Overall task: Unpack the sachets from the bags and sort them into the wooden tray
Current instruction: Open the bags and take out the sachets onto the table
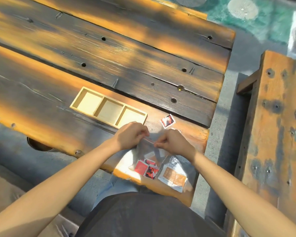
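Sunlight falls across a dark, weathered plank surface [109,53] with orange edges. Both hands meet at the mouth of a clear plastic bag [144,151] lying near the surface's front edge. The left hand [132,136] pinches the bag's sealed top strip with curled fingers, and the right hand [173,142] pinches the same strip just beside it, fingers also curled round it. Inside this bag lie red-and-black sachets [146,169], lower down toward the person. A second clear bag [175,175], touching the first on its right, holds orange-and-white sachets [173,176] and hangs slightly past the surface's edge. One loose red-and-black sachet [167,121] lies on the surface beyond the right hand, near the wooden tray [108,108]. The tray sits just beyond the left hand and shows three compartments, each with a bare pale floor. A wooden bench [272,117] stands apart on the right.
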Available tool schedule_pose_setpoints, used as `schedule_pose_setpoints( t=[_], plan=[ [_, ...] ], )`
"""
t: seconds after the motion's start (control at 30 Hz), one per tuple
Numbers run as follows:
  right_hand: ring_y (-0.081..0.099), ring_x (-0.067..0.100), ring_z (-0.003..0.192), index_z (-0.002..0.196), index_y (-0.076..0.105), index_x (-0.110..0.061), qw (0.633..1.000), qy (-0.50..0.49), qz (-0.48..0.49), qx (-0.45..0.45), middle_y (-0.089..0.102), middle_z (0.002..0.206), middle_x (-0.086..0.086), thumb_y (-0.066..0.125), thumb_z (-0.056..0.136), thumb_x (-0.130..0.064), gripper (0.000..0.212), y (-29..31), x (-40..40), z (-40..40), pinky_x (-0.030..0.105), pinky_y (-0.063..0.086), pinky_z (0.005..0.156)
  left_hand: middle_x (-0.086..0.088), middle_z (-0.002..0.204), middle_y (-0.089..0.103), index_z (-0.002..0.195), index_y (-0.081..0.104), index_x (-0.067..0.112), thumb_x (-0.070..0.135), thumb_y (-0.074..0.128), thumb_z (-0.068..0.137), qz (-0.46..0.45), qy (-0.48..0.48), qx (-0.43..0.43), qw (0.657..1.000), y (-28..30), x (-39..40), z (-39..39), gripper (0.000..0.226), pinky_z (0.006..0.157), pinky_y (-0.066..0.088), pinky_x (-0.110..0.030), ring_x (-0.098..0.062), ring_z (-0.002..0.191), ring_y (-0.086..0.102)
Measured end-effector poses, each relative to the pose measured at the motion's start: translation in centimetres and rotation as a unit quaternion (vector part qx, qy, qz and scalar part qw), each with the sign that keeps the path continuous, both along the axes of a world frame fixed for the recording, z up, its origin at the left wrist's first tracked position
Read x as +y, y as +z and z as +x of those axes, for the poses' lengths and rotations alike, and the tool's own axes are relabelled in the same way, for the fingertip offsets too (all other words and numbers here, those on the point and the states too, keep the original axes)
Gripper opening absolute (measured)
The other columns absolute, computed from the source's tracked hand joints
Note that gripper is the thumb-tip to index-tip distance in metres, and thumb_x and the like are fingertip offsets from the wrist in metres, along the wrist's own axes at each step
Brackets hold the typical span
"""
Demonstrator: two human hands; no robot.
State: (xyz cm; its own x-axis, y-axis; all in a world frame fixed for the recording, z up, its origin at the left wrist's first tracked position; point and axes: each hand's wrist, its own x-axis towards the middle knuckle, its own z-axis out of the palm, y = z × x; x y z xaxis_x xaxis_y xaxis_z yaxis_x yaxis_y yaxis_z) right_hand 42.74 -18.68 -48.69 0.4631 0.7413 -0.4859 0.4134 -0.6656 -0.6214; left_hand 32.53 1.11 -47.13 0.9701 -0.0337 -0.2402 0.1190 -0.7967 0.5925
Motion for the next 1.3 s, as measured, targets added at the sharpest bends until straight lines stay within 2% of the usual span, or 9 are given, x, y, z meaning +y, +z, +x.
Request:
schedule_pose_setpoints(
  t=[0.13,0.3,0.43,0.53,0.67,0.87,1.0,1.1,1.3],
  plan=[
    [0.062,-0.011,0.059,0.087,0.084,-0.019,0.999,-0.042,0.024,0.022,0.079,0.077,-0.008,0.083,0.083,-0.026,0.008,2.1,0.2,-2.3,0.009,0.043,0.063,0.007,0.090,0.069,0.099,0.074,0.020,0.014,0.058,0.096,-0.039,-0.012,-0.030,0.999,1.7,0.6,-2.1,0.017,0.074,0.041,-0.025,-0.002,0.078,0.053],
    [0.064,-0.005,0.059,0.083,0.084,-0.021,0.993,-0.077,0.051,0.080,0.078,0.072,-0.008,0.085,0.082,-0.029,0.008,5.0,1.6,-4.8,0.012,0.047,0.059,0.011,0.095,0.057,0.117,0.065,0.028,0.027,0.065,0.093,-0.108,0.123,-0.065,0.984,3.5,1.9,-5.9,0.024,0.069,0.045,-0.018,-0.005,0.072,0.059],
    [0.072,0.000,0.070,0.084,0.084,-0.023,0.986,-0.101,0.074,0.108,0.079,0.076,-0.010,0.085,0.081,-0.028,0.006,6.5,3.9,-6.4,0.016,0.055,0.067,0.005,0.085,0.062,0.091,0.062,0.025,0.035,0.067,0.090,-0.142,0.275,-0.048,0.950,4.9,2.5,-9.0,0.012,0.070,0.050,-0.027,-0.010,0.071,0.061],
    [0.072,0.001,0.074,0.085,0.084,-0.015,0.979,-0.131,0.100,0.119,0.080,0.079,-0.007,0.084,0.080,-0.025,0.011,7.4,6.2,-7.0,0.016,0.054,0.070,-0.006,0.081,0.071,0.084,0.065,0.015,0.033,0.070,0.089,-0.262,0.350,0.022,0.899,5.5,3.1,-10.5,0.019,0.077,0.059,-0.032,-0.015,0.076,0.069],
    [0.075,0.014,0.082,0.083,0.083,-0.010,0.966,-0.167,0.139,0.139,0.080,0.080,0.000,0.085,0.080,-0.019,0.011,8.1,8.7,-8.9,0.024,0.060,0.079,-0.013,0.092,0.077,0.100,0.073,0.008,0.027,0.076,0.086,-0.415,0.409,0.075,0.809,5.9,3.3,-11.9,0.024,0.083,0.063,-0.034,-0.020,0.090,0.076],
    [0.068,-0.002,0.064,0.070,0.082,-0.021,0.972,-0.175,0.130,0.092,0.075,0.065,-0.007,0.086,0.077,-0.014,0.010,7.1,12.8,-12.5,0.013,0.052,0.061,-0.012,0.091,0.077,0.097,0.077,0.003,0.014,0.076,0.087,-0.482,0.521,0.047,0.703,5.4,4.4,-13.3,0.015,0.081,0.062,-0.027,-0.018,0.092,0.075],
    [0.074,0.011,0.077,0.070,0.082,-0.018,0.963,-0.210,0.117,0.122,0.077,0.071,-0.002,0.086,0.075,-0.016,0.007,6.0,14.2,-14.3,0.034,0.062,0.079,-0.016,0.100,0.076,0.098,0.078,0.002,0.008,0.073,0.089,-0.523,0.539,0.048,0.659,4.6,5.5,-14.8,0.013,0.076,0.060,-0.022,-0.018,0.095,0.074],
    [0.076,0.024,0.083,0.073,0.081,-0.013,0.952,-0.228,0.121,0.166,0.078,0.074,0.004,0.088,0.074,-0.016,0.008,5.8,14.7,-15.1,0.040,0.062,0.085,-0.015,0.110,0.077,0.109,0.075,0.001,0.011,0.072,0.090,-0.587,0.510,0.067,0.626,4.0,6.4,-15.7,0.022,0.095,0.056,-0.031,-0.023,0.111,0.072],
    [0.063,-0.002,0.053,0.078,0.072,0.000,0.920,-0.266,0.096,0.270,0.069,0.064,0.002,0.090,0.074,-0.009,0.021,5.7,15.1,-15.3,0.011,0.048,0.054,-0.019,0.130,0.068,0.130,0.062,-0.003,0.015,0.068,0.095,-0.694,0.429,0.124,0.565,3.0,7.8,-16.7,0.040,0.114,0.043,-0.036,-0.023,0.126,0.063]
  ],
)
